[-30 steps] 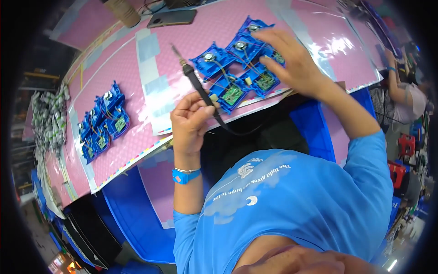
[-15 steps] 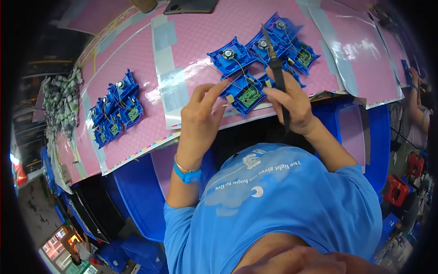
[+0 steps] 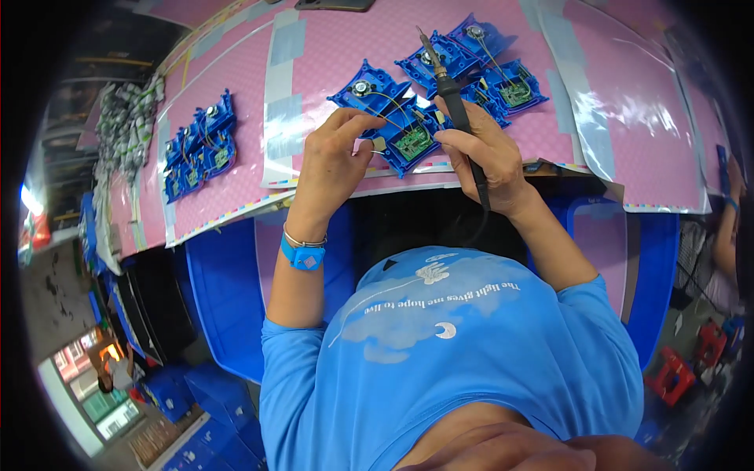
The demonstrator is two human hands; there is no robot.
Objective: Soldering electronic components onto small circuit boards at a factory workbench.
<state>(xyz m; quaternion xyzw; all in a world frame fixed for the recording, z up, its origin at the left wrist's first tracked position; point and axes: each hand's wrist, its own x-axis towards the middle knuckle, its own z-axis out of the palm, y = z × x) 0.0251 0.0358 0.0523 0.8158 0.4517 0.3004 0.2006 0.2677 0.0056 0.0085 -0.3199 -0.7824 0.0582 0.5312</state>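
Observation:
My right hand (image 3: 488, 163) grips a soldering iron (image 3: 457, 106) with a black handle, its metal tip pointing up and away over the blue housings. My left hand (image 3: 334, 153) is curved at the near left corner of an opened blue plastic housing, thumb and index finger apart, fingertips close to the thin wires. Inside that housing lies a green circuit board (image 3: 411, 144). A yellow wire (image 3: 390, 100) runs toward it from a round speaker (image 3: 362, 88) in the blue shell half behind. My right fingers partly hide the neighbouring housings.
More opened blue housings with speakers and boards (image 3: 516, 93) stand at the right. Another group of blue housings (image 3: 200, 149) lies farther left on the pink table covering (image 3: 251, 118). A dark flat device (image 3: 336, 4) is at the far edge. Blue bins (image 3: 224, 314) stand below the table.
The view has shifted, so the table and housings sit differently in it. My left index fingertip stays near the housing's wires. The soldering iron remains in my right hand, tip upward.

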